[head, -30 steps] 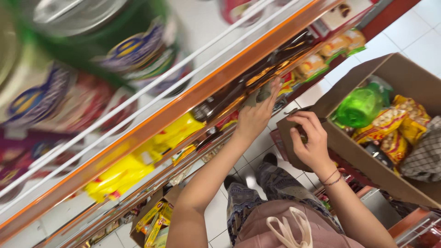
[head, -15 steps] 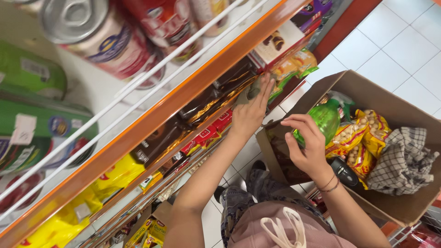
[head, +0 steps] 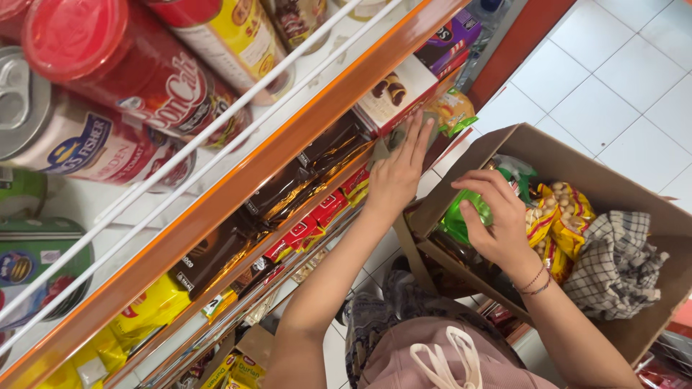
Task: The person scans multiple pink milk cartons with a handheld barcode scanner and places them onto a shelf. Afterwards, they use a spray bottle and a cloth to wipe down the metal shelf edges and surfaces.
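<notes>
From the head view we see our left hand point(head: 395, 180) spread flat, fingers open, against the packets on the orange shelf point(head: 274, 162), beside a biscuit box point(head: 396, 94). Our right hand point(head: 497, 220) closes around a green spray bottle point(head: 468, 212) inside the cardboard box point(head: 634, 194), next to snack bags point(head: 559, 220) and a checked cloth point(head: 613, 263).

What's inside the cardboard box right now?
The cardboard box holds a green spray bottle under the right hand, yellow snack packets and a checked cloth. Whatever lies beneath them is covered.
</notes>
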